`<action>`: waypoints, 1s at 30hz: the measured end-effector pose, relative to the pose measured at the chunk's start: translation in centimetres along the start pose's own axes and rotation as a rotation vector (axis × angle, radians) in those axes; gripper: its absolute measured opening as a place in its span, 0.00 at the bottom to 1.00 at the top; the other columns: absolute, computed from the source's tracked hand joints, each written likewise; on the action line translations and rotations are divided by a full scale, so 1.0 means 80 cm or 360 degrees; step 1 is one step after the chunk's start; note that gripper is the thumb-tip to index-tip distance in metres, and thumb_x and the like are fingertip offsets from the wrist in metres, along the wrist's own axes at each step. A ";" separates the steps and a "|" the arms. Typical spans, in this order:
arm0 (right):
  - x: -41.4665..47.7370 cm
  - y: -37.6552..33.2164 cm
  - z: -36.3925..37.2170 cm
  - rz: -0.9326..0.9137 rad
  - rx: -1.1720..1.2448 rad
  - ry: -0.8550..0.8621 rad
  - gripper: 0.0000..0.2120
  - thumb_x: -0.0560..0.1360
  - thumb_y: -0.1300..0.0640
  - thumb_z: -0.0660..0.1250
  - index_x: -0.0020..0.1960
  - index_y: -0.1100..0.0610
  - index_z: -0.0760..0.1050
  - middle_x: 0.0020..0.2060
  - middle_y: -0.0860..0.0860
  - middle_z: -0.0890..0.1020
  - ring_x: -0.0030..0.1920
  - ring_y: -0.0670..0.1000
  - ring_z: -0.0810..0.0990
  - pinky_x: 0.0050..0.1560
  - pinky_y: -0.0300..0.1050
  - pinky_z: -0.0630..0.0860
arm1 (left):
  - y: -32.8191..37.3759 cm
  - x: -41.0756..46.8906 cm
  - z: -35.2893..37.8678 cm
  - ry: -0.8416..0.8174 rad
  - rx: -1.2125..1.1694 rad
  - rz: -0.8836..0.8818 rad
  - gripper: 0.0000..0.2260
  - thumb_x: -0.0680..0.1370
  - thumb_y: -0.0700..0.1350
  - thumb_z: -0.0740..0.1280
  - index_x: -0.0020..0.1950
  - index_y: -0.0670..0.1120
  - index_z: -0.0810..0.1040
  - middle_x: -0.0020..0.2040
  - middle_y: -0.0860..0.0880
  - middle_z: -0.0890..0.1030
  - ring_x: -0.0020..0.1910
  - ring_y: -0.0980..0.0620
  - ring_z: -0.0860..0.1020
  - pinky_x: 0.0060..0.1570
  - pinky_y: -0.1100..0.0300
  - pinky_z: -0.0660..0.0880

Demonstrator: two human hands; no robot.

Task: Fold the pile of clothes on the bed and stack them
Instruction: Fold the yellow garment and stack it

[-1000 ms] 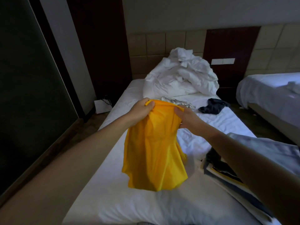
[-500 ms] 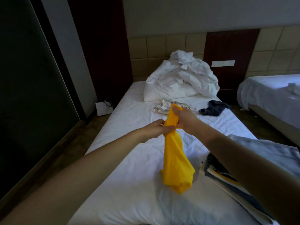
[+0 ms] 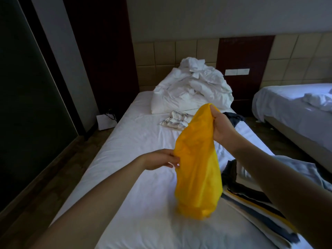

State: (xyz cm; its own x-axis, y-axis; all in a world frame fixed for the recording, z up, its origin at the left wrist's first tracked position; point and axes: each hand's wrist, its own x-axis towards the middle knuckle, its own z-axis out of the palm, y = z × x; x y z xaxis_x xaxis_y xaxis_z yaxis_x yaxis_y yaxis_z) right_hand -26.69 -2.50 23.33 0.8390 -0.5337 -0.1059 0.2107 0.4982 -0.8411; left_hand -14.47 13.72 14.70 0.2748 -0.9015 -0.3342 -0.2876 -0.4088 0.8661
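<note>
A: Two hands hold the yellow garment (image 3: 197, 159) above the bed (image 3: 129, 150): the right hand (image 3: 221, 126) grips its top, and the left hand (image 3: 158, 159) pinches its left edge.

B: Open bed lies to its left. A folded stack (image 3: 251, 200) sits at the right edge, partly behind the right arm (image 3: 269, 177). Whether the hem touches the bed is unclear.

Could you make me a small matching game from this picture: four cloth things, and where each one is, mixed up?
Things:
1 yellow garment
2 white duvet heap
3 dark garment
4 clothes stack

Places:
A at the head of the bed
B at the bed's near right edge
C hanging from the right hand
D loose on the sheet, far right side

Pairs: 1-C, 2-A, 3-D, 4-B
</note>
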 end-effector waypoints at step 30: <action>0.000 -0.008 0.004 -0.0507 -0.2298 -0.0309 0.05 0.77 0.52 0.65 0.50 0.52 0.75 0.51 0.51 0.76 0.53 0.51 0.75 0.51 0.43 0.70 | 0.054 -0.012 -0.017 0.0529 -0.0242 0.0439 0.14 0.82 0.47 0.59 0.66 0.45 0.71 0.57 0.46 0.78 0.52 0.51 0.78 0.54 0.56 0.76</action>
State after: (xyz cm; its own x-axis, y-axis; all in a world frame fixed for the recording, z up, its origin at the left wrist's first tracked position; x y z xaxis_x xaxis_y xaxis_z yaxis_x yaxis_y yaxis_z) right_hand -26.67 -2.58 24.07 0.9310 -0.3323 0.1514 -0.1751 -0.7702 -0.6133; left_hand -14.73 13.00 19.26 0.4935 -0.8691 0.0324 -0.2603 -0.1121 0.9590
